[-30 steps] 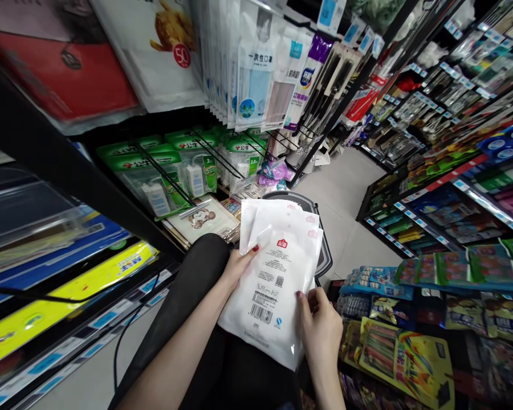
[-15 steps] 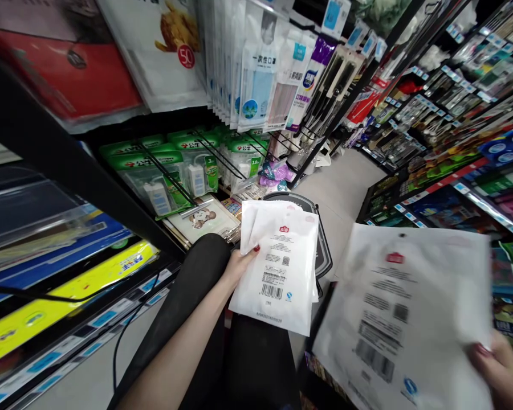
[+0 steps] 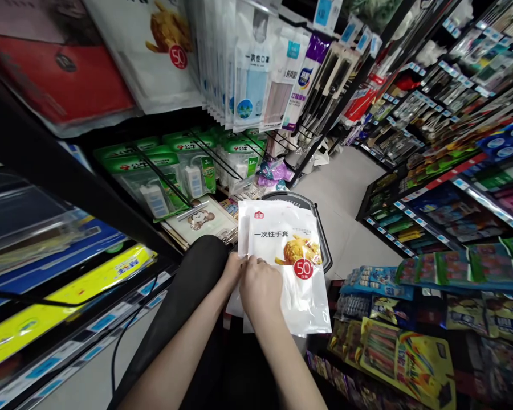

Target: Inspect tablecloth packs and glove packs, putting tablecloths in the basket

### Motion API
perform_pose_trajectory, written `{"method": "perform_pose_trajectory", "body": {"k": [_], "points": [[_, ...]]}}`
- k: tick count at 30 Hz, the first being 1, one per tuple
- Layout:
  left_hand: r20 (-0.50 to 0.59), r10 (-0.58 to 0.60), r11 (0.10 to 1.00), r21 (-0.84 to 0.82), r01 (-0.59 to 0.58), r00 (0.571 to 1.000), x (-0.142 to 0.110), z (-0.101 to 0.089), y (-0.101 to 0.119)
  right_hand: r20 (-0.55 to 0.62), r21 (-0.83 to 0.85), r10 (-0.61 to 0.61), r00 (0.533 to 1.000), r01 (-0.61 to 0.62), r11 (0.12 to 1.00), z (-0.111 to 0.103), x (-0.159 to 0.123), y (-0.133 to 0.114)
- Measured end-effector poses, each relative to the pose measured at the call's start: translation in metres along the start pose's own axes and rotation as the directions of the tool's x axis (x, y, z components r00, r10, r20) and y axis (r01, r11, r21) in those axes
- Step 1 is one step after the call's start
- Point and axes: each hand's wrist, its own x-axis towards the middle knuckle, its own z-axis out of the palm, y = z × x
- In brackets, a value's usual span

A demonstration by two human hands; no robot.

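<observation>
White packs of disposable gloves [image 3: 299,302] form a stack above my knees. The front pack shows its printed face, with fried chicken and a red round "50" mark. My left hand [image 3: 234,267] is closed on the left edge of the stack, its fingers partly hidden. Over it, my right hand [image 3: 263,287] is closed on the left side of the front pack, knuckles up. The two hands touch or nearly touch. Behind the packs, a dark basket [image 3: 324,245] shows only its rim and part of its inside.
Face mask packs [image 3: 250,85] hang ahead, with green-topped blister packs [image 3: 192,168] below them. A larger glove pack [image 3: 154,62] hangs at upper left. Snack bags [image 3: 410,359] fill the right-hand shelf. Grey floor [image 3: 346,188] runs between the shelves. A black cable [image 3: 123,330] hangs at left.
My right hand has come in from the far right with its glove pack, which now lies front-side out on the stack. My left hand has stayed about where it was.
</observation>
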Motion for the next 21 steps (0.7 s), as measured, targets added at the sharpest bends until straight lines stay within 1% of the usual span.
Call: {"method": "perform_pose_trajectory", "body": {"k": [1,2,3,4,5,6,7,8,9,10,11,12,14,16,18,19,20,21], "points": [[0.009,0.026,1.000,0.008,-0.026,1.000,0.000,0.000,-0.001,-0.036,0.006,0.024,0.999,-0.023,1.000,-0.005,-0.004,0.009],[0.023,0.056,0.998,0.027,-0.057,0.998,0.001,-0.001,-0.003,-0.100,-0.001,0.087,0.991,-0.087,0.996,-0.012,-0.009,0.020],[0.042,0.086,0.995,0.053,-0.088,0.995,0.000,-0.001,-0.005,-0.179,-0.013,0.184,0.967,-0.189,0.982,-0.019,-0.013,0.033],[0.065,0.111,0.990,0.082,-0.116,0.992,0.000,-0.001,-0.006,-0.253,-0.019,0.294,0.922,-0.309,0.951,-0.025,-0.016,0.048],[0.086,0.128,0.984,0.111,-0.137,0.988,0.000,-0.001,-0.007,-0.291,-0.005,0.393,0.873,-0.412,0.911,-0.030,-0.018,0.063],[0.102,0.137,0.979,0.136,-0.151,0.985,-0.001,-0.001,-0.007,-0.267,0.038,0.464,0.845,-0.472,0.881,-0.033,-0.020,0.078],[0.113,0.144,0.975,0.155,-0.160,0.983,-0.001,-0.001,-0.007,-0.177,0.107,0.501,0.847,-0.490,0.865,-0.033,-0.020,0.091],[0.122,0.149,0.972,0.167,-0.168,0.981,-0.002,-0.002,-0.007,-0.059,0.190,0.502,0.863,-0.484,0.854,-0.031,-0.020,0.103],[0.127,0.153,0.970,0.172,-0.174,0.980,-0.003,-0.002,-0.006,0.053,0.277,0.470,0.881,-0.465,0.841,-0.027,-0.019,0.112],[0.129,0.155,0.969,0.175,-0.177,0.979,-0.003,-0.001,-0.005,0.127,0.349,0.431,0.893,-0.447,0.824,-0.023,-0.018,0.119],[0.128,0.155,0.968,0.177,-0.176,0.980,-0.003,-0.001,-0.005,0.151,0.391,0.411,0.899,-0.436,0.810,-0.019,-0.018,0.124],[0.121,0.150,0.969,0.179,-0.171,0.981,-0.004,-0.001,-0.004,0.129,0.409,0.415,0.901,-0.429,0.805,-0.016,-0.018,0.126],[0.094,0.134,0.972,0.180,-0.149,0.987,-0.004,0.000,-0.003,0.024,0.423,0.447,0.894,-0.414,0.806,-0.010,-0.020,0.128],[0.057,0.114,0.980,0.157,-0.122,0.992,-0.004,0.001,-0.003,-0.051,0.493,0.450,0.892,-0.369,0.788,-0.008,-0.024,0.130],[0.021,0.097,0.991,0.092,-0.099,0.995,-0.005,0.002,-0.002,-0.086,0.630,0.453,0.887,-0.304,0.715,-0.007,-0.029,0.140],[0.013,0.087,0.995,0.046,-0.088,0.996,-0.005,0.003,-0.002,-0.105,0.694,0.472,0.876,-0.275,0.665,-0.006,-0.032,0.148],[0.012,0.076,0.997,-0.004,-0.076,0.997,-0.006,0.003,-0.001,-0.128,0.748,0.503,0.855,-0.250,0.615,-0.006,-0.036,0.157],[0.021,0.064,0.997,-0.054,-0.063,0.998,-0.006,0.003,-0.001,-0.154,0.795,0.544,0.825,-0.224,0.564,-0.006,-0.039,0.168]]}}
